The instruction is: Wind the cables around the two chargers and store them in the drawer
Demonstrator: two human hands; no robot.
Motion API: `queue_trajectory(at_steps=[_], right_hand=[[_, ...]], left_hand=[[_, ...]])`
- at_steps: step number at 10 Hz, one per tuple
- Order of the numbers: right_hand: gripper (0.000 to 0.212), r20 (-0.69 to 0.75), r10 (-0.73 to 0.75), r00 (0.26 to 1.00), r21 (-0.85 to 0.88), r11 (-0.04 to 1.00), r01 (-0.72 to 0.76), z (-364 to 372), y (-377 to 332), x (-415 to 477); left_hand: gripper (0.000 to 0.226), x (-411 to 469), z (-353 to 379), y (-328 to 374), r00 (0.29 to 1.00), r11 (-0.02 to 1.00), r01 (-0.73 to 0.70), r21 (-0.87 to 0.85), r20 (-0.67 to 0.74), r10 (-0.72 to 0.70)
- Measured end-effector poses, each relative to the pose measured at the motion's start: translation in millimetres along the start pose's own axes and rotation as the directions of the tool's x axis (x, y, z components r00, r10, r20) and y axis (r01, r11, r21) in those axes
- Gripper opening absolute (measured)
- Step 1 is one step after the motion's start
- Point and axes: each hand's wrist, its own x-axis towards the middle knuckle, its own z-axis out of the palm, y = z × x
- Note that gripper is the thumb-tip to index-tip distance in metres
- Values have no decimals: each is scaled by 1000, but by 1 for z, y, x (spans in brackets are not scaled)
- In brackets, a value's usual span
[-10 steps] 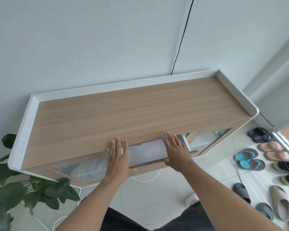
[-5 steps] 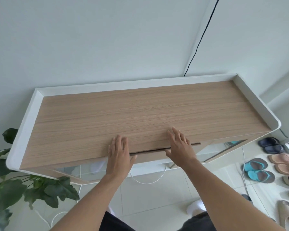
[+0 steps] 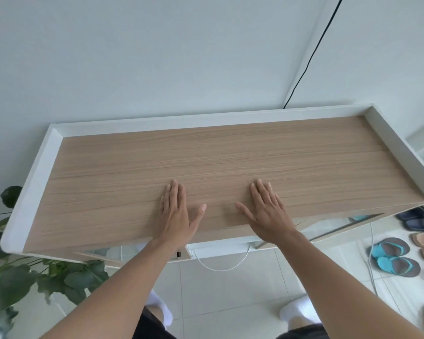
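A long cabinet with a wooden top (image 3: 230, 157) and a white raised rim (image 3: 206, 117) stands against the wall. My left hand (image 3: 175, 212) and my right hand (image 3: 267, 211) lie flat on the top near its front edge, fingers spread, holding nothing. The drawer sits pushed in under the front edge; only a thin seam shows between my hands. No charger is visible. A white cable (image 3: 220, 265) hangs in a loop below the cabinet front.
A black cable (image 3: 311, 55) runs down the wall behind the cabinet. A leafy green plant (image 3: 15, 285) stands at the lower left. Several slippers (image 3: 389, 253) lie on the tiled floor at the right. My feet in white socks (image 3: 296, 309) are below.
The drawer, partly open a second ago, has slid shut. Both hands moved from the drawer front up onto the cabinet top.
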Motion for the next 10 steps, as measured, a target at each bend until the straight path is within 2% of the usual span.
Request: queue_trajectory(at_steps=[2,3,5,6,8,9,10], right_hand=[[79,-57,17,998,0,1000,-17,0,-3,45],[75,-83,11,996,-11,1000,-12,2,-3,64],[77,-217,-52,975,-92,995,32,6,13,99],[78,-272,-58,960,-127,992,24,8,15,106],[78,-266,-56,962,-121,992,25,11,14,105],[79,-221,-27,975,-70,998,12,9,15,107],[92,-48,40,998,334,942,-21,-16,6,114]], left_hand=[[87,40,-5,1,996,996,87,35,-19,-86],[84,65,-8,-6,996,992,80,97,-46,-76],[84,74,8,-13,981,983,63,170,-190,-30],[84,80,12,-16,976,981,63,183,-219,-22],[83,78,12,-16,981,982,67,178,-192,-32],[84,77,10,-15,984,984,70,167,-173,-41],[85,79,5,-12,984,983,72,171,-172,-42]])
